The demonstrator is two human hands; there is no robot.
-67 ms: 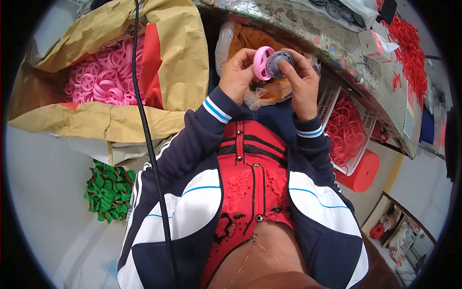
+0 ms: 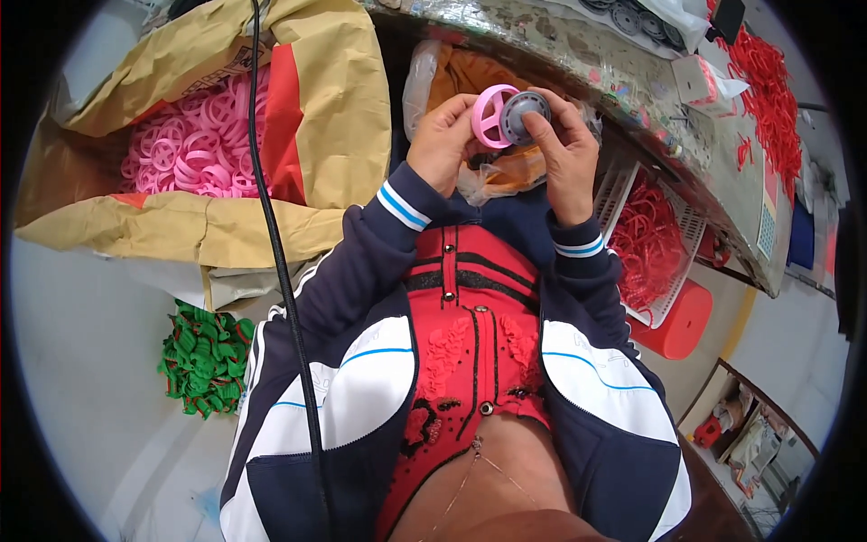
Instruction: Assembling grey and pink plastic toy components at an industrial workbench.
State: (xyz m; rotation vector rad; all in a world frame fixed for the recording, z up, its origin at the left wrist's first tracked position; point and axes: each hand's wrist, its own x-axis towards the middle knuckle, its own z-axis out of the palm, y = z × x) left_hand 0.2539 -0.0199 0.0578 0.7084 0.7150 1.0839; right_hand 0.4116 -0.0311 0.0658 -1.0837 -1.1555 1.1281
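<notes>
Between the fingers of my left hand (image 2: 439, 144) is a pink spoked plastic ring (image 2: 489, 121), its open face turned partly upward. My right hand (image 2: 570, 155) pinches a round grey plastic wheel (image 2: 518, 116), with the thumb pressed on its face. The two parts meet edge to edge, the grey wheel overlapping the ring's right side; whether they are joined I cannot tell. Below them, a clear plastic bag (image 2: 495, 185) with orange in it lies beyond my lap.
On the left stands a large paper sack (image 2: 339, 108) of pink spoked rings (image 2: 194, 149), with green pieces (image 2: 206, 359) heaped below. A black cable (image 2: 275, 235) crosses in front. Right are a worktable (image 2: 623, 90), a white basket (image 2: 675, 280) of red strips and a red stool (image 2: 684, 321).
The pink ring has turned to show more of its face, and my left hand has shifted slightly left. My right hand and the grey wheel are nearly where they were.
</notes>
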